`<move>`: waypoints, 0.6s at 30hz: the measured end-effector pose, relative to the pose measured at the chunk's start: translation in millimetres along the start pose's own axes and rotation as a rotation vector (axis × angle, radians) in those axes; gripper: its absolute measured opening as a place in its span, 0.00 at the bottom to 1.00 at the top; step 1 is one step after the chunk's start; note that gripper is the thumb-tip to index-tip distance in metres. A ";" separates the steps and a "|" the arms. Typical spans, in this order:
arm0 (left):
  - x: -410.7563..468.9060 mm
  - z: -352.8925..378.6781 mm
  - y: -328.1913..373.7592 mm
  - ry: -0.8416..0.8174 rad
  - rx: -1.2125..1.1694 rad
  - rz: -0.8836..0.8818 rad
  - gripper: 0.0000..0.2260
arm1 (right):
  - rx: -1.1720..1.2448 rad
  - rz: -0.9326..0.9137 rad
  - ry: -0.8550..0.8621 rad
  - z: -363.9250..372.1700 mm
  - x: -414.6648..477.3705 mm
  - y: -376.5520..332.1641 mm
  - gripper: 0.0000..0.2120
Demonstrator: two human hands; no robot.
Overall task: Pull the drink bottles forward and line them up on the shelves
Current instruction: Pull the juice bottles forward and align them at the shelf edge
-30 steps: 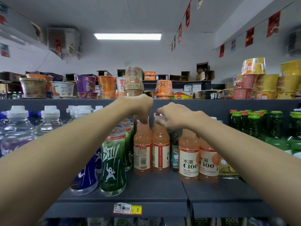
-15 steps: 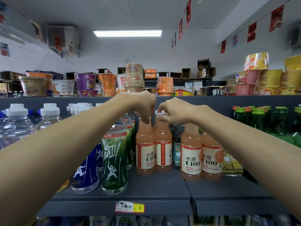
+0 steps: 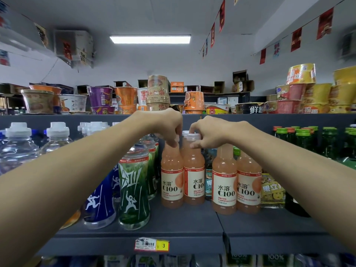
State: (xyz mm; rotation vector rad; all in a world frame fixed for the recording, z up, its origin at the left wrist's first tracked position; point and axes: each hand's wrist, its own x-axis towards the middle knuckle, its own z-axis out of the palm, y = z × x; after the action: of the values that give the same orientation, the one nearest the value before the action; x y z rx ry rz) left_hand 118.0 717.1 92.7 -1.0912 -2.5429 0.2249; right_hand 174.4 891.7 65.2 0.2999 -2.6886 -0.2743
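Several pink C100 drink bottles stand on the dark grey shelf [image 3: 173, 224]. My left hand [image 3: 165, 126] grips the cap of the left pink bottle [image 3: 171, 182]. My right hand [image 3: 210, 132] pinches the white cap of the pink bottle [image 3: 193, 180] beside it. Both bottles stand upright, touching each other, set back from the front edge. Two more pink bottles [image 3: 224, 187] [image 3: 248, 187] stand to the right, slightly further forward, their caps hidden behind my right wrist.
A green sports bottle [image 3: 133, 191] and a blue one [image 3: 100, 201] stand front left, clear water bottles [image 3: 17, 147] further left, green glass bottles [image 3: 304, 143] at right. Noodle cups [image 3: 100, 97] fill the shelf above. A yellow price tag [image 3: 152, 244] marks the edge.
Both gripped pink bottles have turned so their C100 labels face front, and they have come slightly forward. My hands stay on their caps.
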 end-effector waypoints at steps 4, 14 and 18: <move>-2.1 -2.0 -0.3 -0.013 0.003 0.030 0.20 | -0.034 0.005 0.005 -3.7 -1.4 -2.4 0.29; -1.3 -1.0 2.8 -0.094 -0.045 -0.050 0.15 | -0.019 0.045 -0.048 -3.4 3.4 -5.3 0.29; -2.7 3.7 7.1 -0.063 -0.046 -0.061 0.10 | 0.045 0.039 -0.072 -4.9 3.8 -4.5 0.25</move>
State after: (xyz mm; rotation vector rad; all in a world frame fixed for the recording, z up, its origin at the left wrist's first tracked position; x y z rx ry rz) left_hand 123.1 720.0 86.6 -1.0368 -2.6454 0.1890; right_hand 173.8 885.8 70.0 0.2552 -2.7713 -0.2176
